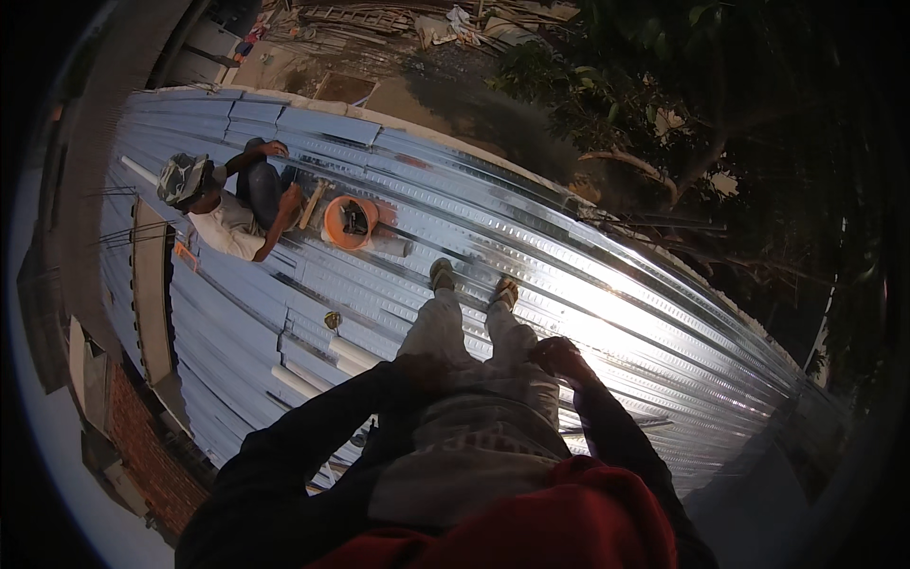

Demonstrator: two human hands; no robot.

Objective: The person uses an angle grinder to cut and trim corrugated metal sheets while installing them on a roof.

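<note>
My left hand [424, 371] rests low against my left thigh, in deep shade, so its fingers cannot be made out. Beside my right thigh is my right hand [559, 359], its fingers curled in; whether anything lies in them is hidden. Both my shoes [442, 274] stand on ribbed metal decking [531, 248]. Ahead and to the left, an orange bucket [333, 226] holds dark items too shadowed to name. A co-worker in a cap [227, 204] crouches left of it, one hand close to a short piece of wood [314, 203].
White pipes [297, 381] lie on the decking left of my legs, near a small yellowish round thing [332, 321]. A long opening edged by a beam [152, 284] runs at the left. Beyond the decking's far edge are a tree [607, 85] and stacked timber [360, 17]. Sunlight glares at right.
</note>
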